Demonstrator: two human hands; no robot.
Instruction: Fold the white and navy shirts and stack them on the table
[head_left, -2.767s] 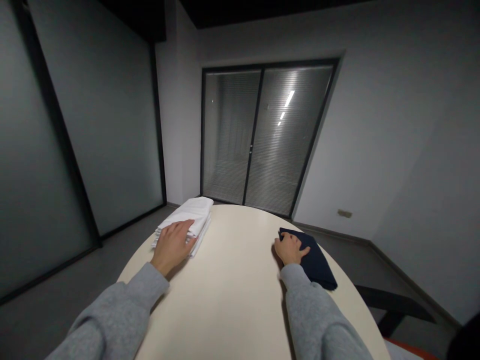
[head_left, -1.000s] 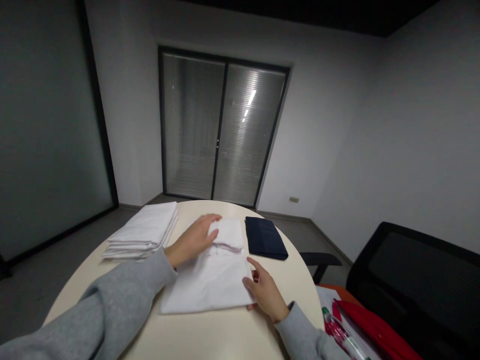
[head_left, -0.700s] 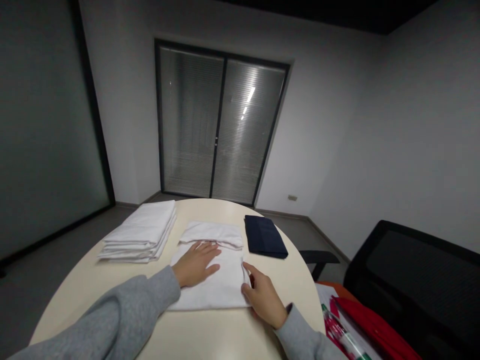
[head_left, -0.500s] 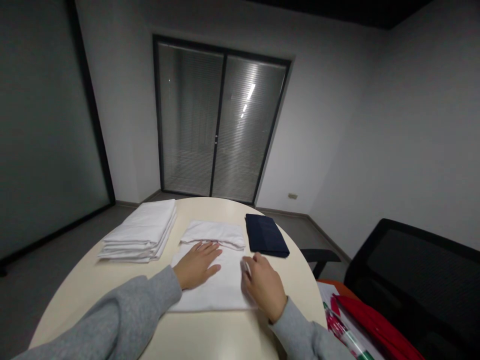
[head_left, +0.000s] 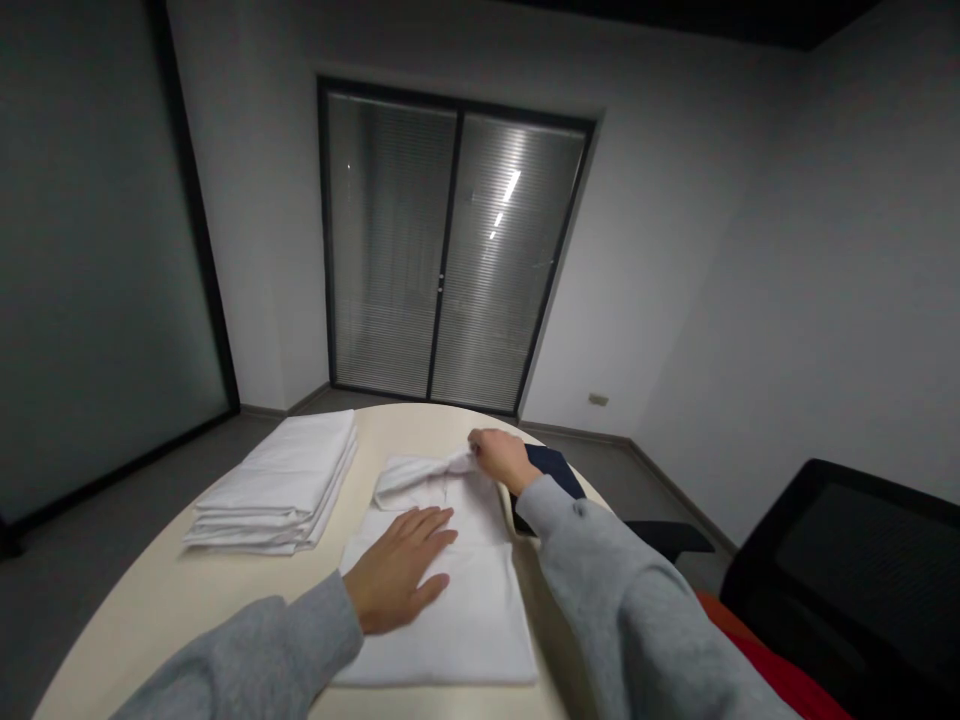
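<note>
1. The left hand (head_left: 397,578) lies flat, fingers spread, pressing on the white folded cloth garment (head_left: 457,600) in the middle of the round cream table (head_left: 187,590).
2. The right hand (head_left: 501,458) is closed, pinching the garment's far edge.
3. A pile of folded white cloths (head_left: 281,480) sits to the left.
4. A dark blue folded cloth (head_left: 553,462) lies just behind the right wrist.

no readable text, labels or signs
</note>
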